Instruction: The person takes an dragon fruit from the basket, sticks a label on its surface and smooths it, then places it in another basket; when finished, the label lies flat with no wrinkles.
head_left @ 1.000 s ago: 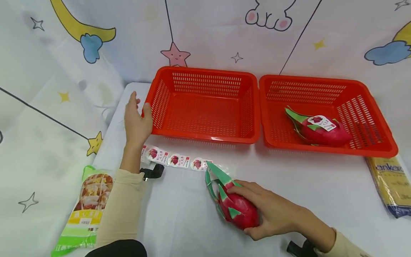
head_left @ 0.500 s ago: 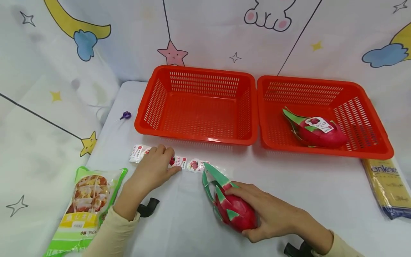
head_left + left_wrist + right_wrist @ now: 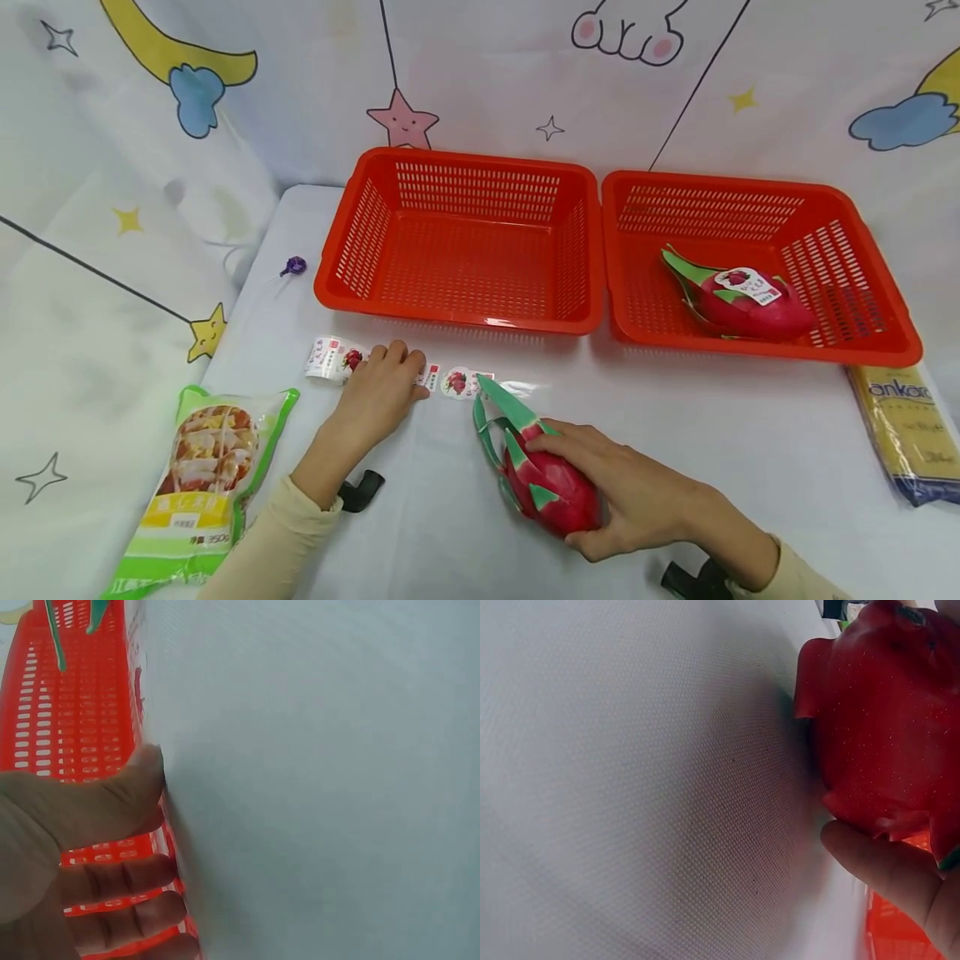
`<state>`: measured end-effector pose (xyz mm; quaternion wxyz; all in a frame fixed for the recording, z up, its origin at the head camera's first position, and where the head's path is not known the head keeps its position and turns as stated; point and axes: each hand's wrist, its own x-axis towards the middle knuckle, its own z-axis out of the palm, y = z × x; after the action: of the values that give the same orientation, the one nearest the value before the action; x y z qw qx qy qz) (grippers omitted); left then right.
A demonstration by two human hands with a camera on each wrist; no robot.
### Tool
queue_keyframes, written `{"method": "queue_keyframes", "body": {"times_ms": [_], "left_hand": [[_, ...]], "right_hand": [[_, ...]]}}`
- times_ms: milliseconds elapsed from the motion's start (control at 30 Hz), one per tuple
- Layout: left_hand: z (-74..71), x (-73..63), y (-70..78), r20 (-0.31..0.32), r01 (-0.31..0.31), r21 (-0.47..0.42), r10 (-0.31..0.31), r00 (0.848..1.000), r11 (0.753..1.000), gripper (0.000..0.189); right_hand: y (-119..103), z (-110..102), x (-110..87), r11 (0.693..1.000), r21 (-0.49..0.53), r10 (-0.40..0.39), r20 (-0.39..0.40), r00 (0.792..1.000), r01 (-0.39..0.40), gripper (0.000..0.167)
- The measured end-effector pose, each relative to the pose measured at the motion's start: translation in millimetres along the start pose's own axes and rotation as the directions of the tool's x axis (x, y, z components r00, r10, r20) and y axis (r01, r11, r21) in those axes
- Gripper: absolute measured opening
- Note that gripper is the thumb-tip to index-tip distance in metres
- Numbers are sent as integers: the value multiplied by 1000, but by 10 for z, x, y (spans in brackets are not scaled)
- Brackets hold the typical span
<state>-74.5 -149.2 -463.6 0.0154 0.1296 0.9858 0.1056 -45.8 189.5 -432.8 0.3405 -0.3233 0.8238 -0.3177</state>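
Stickers in a printed row, laid just in front of the left basket, roughly parallel to its near rim. Left hand lowered onto them, thumb spread apart from the fingers in the left wrist view, tips down at the row; actual pinch on a sticker: cannot tell. Dragon fruit on the person's side of the left basket, in line with its right half, gripped by the right hand, fingers over the top and thumb curved round the near end.

Best handling, by judgement: backing pressed flat, sticker edge worked loose with a fingertip, low and slow, with little contact on the glue. Fruit better steadied than squeezed; scaly rind likely uneven under any sticker, broad smooth patch preferable. Long green leaf close to the row's end at its tip, so worth turning aside against snagging.

Underneath, white cloth, finely textured, softly shadowed. Right of the left basket and close against it, right basket with a labelled dragon fruit inside. Left of the left basket, purple-wrapped sweet; left and nearer, green food packet; well to the right and nearer, yellow packet. Behind the left basket, pale backdrop with cartoon print.
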Motion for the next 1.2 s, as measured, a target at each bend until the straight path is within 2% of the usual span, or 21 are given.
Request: {"method": "queue_keyframes", "body": {"times_ms": [133, 267, 500, 700, 800, 900, 967, 1000, 1100, 1167, 1200], "left_hand": [[8, 17, -3, -39, -2, -8, 2, 999, 1000, 30], [23, 39, -2, -62, 21, -37, -24, 998, 999, 26], [3, 47, -55, -20, 126, -116, -129, 991, 985, 17], [-204, 6, -98, -44, 150, -208, -163, 986, 967, 15], [-354, -41, -91, -90, 142, -236, -168, 982, 961, 18], [-482, -94, -73, -153, 119, -268, -164, 975, 956, 19], [-548, -123, -53, -194, 90, -296, -153, 969, 951, 19], [-576, -135, -38, -211, 74, -317, -146, 966, 946, 19], [-627, -163, 15, -246, 27, -377, -128, 961, 926, 20], [-652, -169, 66, -256, -8, -415, -109, 960, 910, 20], [-663, -171, 96, -258, -21, -433, -101, 961, 901, 20]], "right_hand": [[4, 3, 3, 1000, -10, -5, -6, 1000, 5, 108], [4, 4, 2, 1000, -20, 7, -6, 1000, -7, 106], [14, 0, -3, 1000, -26, 16, -6, 1000, -16, 105], [20, -25, -18, 1000, -21, -3, -19, 1000, 3, 107], [-4, -63, -23, 999, -29, -21, -40, 999, 19, 103], [-53, -136, -10, 993, -85, -91, -112, 989, 82, 94], [-103, -214, 29, 977, -150, -178, -194, 965, 150, 87], [-133, -259, 60, 963, -190, -233, -244, 942, 189, 83], [-247, -404, 219, 922, -267, -370, -393, 842, 281, 66], [-334, -492, 364, 903, -276, -426, -482, 765, 329, 53], [-376, -526, 442, 900, -270, -436, -519, 735, 343, 48]]}}
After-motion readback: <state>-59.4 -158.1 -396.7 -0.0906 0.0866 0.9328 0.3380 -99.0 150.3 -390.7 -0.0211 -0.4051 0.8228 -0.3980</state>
